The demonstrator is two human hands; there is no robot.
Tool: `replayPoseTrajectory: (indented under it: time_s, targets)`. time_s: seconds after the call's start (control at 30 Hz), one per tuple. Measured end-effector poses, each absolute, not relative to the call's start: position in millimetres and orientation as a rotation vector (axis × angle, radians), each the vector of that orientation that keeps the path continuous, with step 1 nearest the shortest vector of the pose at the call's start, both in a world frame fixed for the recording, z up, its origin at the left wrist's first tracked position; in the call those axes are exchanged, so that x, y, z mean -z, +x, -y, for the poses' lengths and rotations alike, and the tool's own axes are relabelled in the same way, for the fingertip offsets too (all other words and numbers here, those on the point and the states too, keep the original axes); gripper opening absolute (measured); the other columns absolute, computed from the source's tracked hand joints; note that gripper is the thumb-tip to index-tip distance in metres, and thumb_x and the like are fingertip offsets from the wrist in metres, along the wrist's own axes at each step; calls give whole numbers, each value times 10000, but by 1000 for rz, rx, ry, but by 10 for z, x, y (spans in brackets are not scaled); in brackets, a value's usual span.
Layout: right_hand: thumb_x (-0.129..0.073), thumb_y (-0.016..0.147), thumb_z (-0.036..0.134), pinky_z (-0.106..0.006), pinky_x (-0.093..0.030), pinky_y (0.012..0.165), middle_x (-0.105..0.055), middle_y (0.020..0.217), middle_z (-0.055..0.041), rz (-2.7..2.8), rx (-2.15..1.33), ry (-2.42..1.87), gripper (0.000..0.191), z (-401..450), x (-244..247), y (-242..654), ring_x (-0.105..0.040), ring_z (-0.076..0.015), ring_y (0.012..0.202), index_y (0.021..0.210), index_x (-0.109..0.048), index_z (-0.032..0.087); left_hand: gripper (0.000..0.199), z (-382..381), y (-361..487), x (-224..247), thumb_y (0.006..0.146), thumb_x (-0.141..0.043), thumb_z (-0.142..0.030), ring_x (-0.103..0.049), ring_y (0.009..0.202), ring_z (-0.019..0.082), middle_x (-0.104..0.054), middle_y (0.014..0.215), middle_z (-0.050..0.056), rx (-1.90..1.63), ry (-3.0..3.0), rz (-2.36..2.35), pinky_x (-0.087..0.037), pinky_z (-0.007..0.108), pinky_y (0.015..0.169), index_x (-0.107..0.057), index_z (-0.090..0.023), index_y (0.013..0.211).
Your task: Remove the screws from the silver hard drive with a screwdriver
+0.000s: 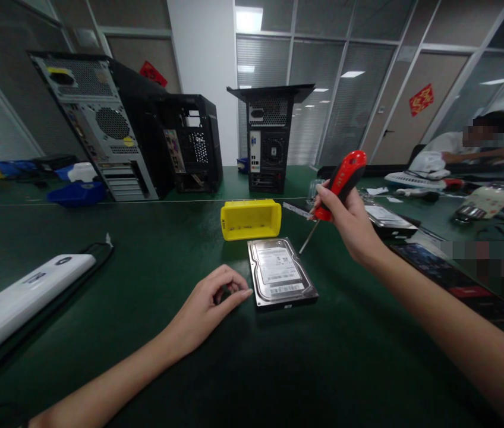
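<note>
A silver hard drive with a white printed label lies flat on the green table. At its left edge rests my left hand, fingers curled in and thumb tip close against the index finger. Whether anything small sits in that pinch I cannot make out. My right hand is closed round a screwdriver with a red and black handle. The thin shaft slants down to the left, its tip just beyond the drive's right edge. Behind the drive stands a yellow plastic bin with small dark bits inside.
Several computer cases, such as the one at centre, stand at the back. A white power strip with a black cable lies left. Beyond my right hand are another drive and a dark flat panel. A person sits far right.
</note>
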State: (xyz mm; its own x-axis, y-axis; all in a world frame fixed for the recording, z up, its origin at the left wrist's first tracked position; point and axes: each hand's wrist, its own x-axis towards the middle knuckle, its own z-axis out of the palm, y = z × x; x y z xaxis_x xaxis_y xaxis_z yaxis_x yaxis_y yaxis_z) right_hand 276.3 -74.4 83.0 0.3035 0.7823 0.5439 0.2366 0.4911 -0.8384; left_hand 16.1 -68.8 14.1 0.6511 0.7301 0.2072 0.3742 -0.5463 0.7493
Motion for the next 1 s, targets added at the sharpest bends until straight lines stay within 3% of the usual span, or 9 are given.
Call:
replayPoseTrajectory:
  time_s: [0.2, 0.37, 0.53, 0.63, 0.73, 0.83, 1.0]
  targets:
    - [-653, 752, 433, -289, -497, 700, -535, 852, -5, 1211, -362, -1126, 275, 724, -817, 2829, -533, -129, 764, 888, -547, 219, 208, 639, 132, -91, 844, -601, -387, -520, 710, 155, -572, 860, 28, -737, 2163, -971, -402, 242, 577, -729, -237, 910]
    - [-671, 733, 447, -274, -512, 700, -566, 873, -14, 1205, -313, -1153, 351, 708, -812, 2884, -560, -125, 766, 967, -569, 206, 238, 631, 136, -78, 882, -539, -354, -621, 869, 201, -695, 963, 37, -748, 2088, -960, -485, 305, 759, -728, -230, 959]
    - [-640, 777, 416, -308, -556, 621, -563, 770, 28, 1279, -362, -1019, 539, 727, -786, 2851, -600, -124, 607, 1227, -377, 279, 249, 639, 150, -72, 886, -516, -331, -662, 923, 212, -725, 980, 37, -737, 2009, -990, -514, 322, 804, -687, -205, 1016]
    - [-586, 820, 430, -306, -556, 590, -568, 738, 47, 1323, -405, -971, 551, 747, -787, 2808, -585, -114, 540, 1267, -289, 303, 224, 624, 146, -68, 876, -533, -313, -672, 910, 200, -722, 949, 43, -779, 1946, -958, -522, 306, 792, -641, -181, 1021]
    - [-561, 822, 480, -280, -544, 564, -565, 738, 38, 1310, -482, -1008, 453, 746, -794, 2792, -575, -107, 551, 1177, -381, 264, 178, 614, 140, -68, 880, -546, -313, -670, 843, 185, -713, 892, 35, -794, 1929, -949, -518, 280, 739, -632, -174, 950]
    - [-527, 815, 551, -256, -525, 536, -546, 738, 7, 1263, -512, -1111, 384, 726, -795, 2807, -577, -105, 577, 962, -517, 196, 166, 653, 178, -90, 881, -565, -317, -644, 794, 183, -699, 877, 24, -837, 2029, -993, -492, 272, 680, -661, -185, 904]
    - [-534, 774, 618, -246, -522, 506, -518, 693, 1, 1112, -513, -1219, 451, 775, -754, 2902, -579, -112, 567, 856, -561, 175, 119, 811, 432, -202, 894, -565, -223, -613, 873, 181, -688, 908, 24, -914, 2264, -746, -468, 284, 777, -678, -190, 906]
